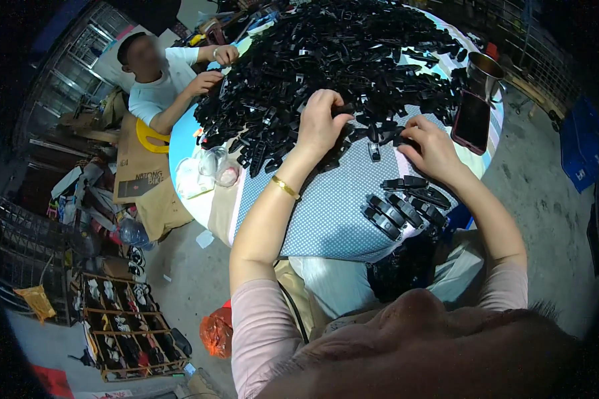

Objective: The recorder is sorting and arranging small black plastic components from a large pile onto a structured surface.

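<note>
- Left hand [321, 123] lies over the near edge of a heap of black plastic parts [299, 66], thumb spread from the fingers; I cannot tell whether it grips one.
- Right hand [429, 146] is curled with a narrow gap between thumb and fingers, right at a dark piece; whether it pinches that piece is unclear.
- The heap covers the far side of the worktop [313, 219]; a small, neater group of black pieces [406, 209] lies nearer the wearer, below the right hand.
- Step in hand, I judge: picking or sorting single parts.
- Next move probably calls for a firm pinch on one part, lifting it free of its neighbours.
</note>
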Tool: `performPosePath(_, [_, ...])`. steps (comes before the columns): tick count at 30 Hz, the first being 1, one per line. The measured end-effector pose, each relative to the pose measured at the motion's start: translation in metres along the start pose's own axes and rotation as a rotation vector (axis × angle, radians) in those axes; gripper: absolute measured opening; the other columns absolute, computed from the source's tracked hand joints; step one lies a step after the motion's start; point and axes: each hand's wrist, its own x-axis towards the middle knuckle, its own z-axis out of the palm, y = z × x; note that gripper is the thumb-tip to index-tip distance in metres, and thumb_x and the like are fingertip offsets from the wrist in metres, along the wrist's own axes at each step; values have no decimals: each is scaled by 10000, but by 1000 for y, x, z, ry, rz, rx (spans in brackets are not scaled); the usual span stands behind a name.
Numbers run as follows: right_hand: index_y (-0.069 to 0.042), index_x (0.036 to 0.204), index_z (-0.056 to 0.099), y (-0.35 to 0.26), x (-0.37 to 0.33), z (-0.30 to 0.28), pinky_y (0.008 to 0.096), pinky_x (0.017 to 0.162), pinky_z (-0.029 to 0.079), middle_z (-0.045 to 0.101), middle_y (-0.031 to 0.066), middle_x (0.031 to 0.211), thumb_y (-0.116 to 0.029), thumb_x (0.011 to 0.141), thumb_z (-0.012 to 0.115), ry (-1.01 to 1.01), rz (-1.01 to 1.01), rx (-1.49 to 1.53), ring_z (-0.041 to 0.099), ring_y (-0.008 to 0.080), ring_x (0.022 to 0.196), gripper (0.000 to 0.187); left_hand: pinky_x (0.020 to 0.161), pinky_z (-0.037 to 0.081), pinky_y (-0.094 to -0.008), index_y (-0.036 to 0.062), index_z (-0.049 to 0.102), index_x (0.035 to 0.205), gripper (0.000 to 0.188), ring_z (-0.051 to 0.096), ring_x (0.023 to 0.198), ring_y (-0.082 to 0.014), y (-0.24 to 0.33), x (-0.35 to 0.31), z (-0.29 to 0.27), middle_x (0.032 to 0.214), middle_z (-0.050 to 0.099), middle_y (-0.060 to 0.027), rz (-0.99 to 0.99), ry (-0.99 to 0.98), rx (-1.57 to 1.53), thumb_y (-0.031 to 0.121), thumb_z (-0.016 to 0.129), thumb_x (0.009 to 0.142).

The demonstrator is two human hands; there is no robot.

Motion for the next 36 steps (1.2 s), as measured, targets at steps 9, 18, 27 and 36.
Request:
performPosePath(9, [4,933,660,13,3,-15,337,700,481,596,116,897,-112,732,725,139,67,89,594,267,802,241,732,459,-404,30,577,865,264,565,828,-323,68,-42,12,833,586,-120,154,-453,-124,129,741,683])
performPosePath(18, [12,958,667,0,1,-14,319,729,483,626,115,891,-88,729,733,-80,-6,324,602,245,840,258,788,451,-386,34,635,968,373,560,885,-302,41,-37,4,913,610,-137,111,-403,-3,174,785,656])
performPosePath(27, [-5,925,692,-11,2,-23,368,727,472,624,119,846,-141,668,764,-151,-73,156,583,281,835,300,744,464,-368,23,690,814,230,578,801,-281,51,-44,2,774,641,-105,41,-419,3,166,780,658])
performPosePath(36, [2,891,688,-6,3,-3,361,710,454,603,119,771,-168,643,785,-159,-108,330,568,280,790,315,692,458,-370,13,672,739,245,568,768,-269,55,-44,13,742,633,-94,88,-393,-1,189,805,633])
